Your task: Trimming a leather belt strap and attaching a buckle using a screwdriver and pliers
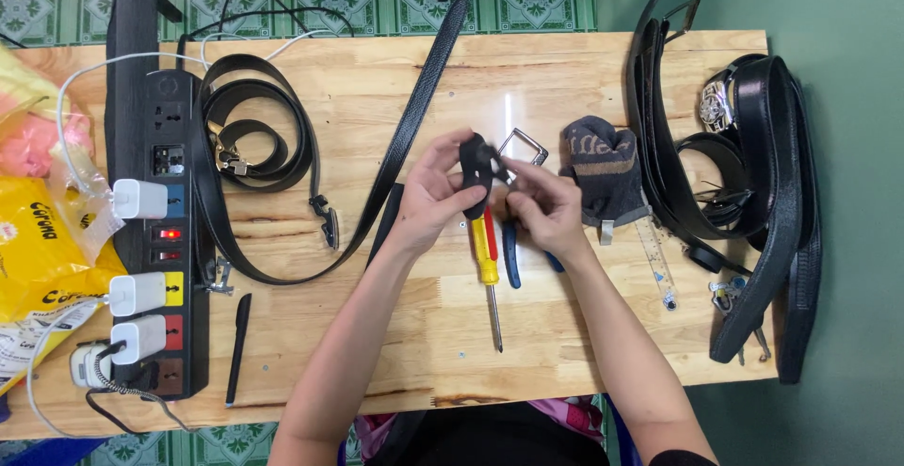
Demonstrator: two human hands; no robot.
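Over the middle of the pale wooden table (424, 353), the left hand (435, 191) is closed around the folded end of a long black textured leather belt (414, 118), thumb and fingers pinching the doubled strap; the belt's free length runs away to the far side of the table. The right hand (546, 204) meets it from the right, fingertips pinched narrowly on the small silver rectangular metal buckle (524, 149) where it joins the fold. The strap looks light, limp and bendable, likely springy at the fold, so it seems best held right at the doubled end; the buckle is rigid and smooth, probably slippery, and better gripped by its frame edges. Just under the hands lie a yellow-and-red-handled screwdriver (488, 268) and blue-handled pliers (511, 257). A dark knitted sock-like cloth (603, 169) sits just to the right, a heap of black belts (753, 174) farther right, and a black power strip (155, 231) at the left.
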